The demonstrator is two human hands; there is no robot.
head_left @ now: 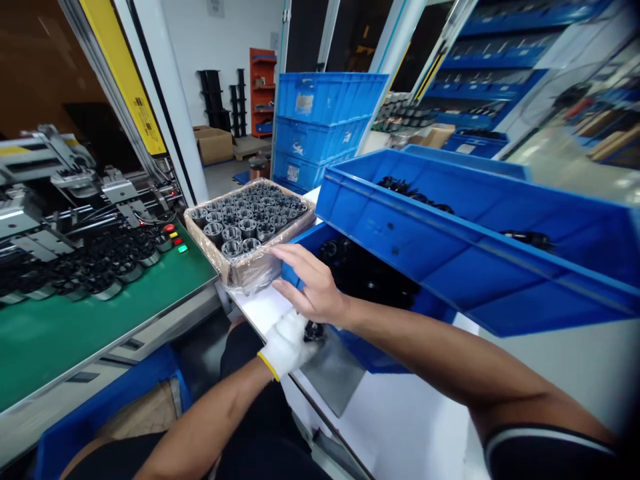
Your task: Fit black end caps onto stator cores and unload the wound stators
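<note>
My left hand [290,341], in a white glove with a yellow cuff, is closed around a small black part [314,331] over the white table's near edge. Only a piece of that part shows; its full shape is hidden. Just above it my bare right hand [316,283] has its fingers stretched out and its thumb apart, with nothing in it. Past my right fingertips stands a plastic-wrapped carton [255,273] of upright grey slotted cylinders [247,228]. Under and behind my right wrist is a blue bin holding dark parts [373,280].
A large blue crate [450,257] rests tilted over the lower bin at right. To the left, a green-topped machine bench [165,293] carries rows of wound metal parts [105,280]. Stacked blue crates [325,127] stand behind. A grey sheet [335,377] lies on the white table [415,420].
</note>
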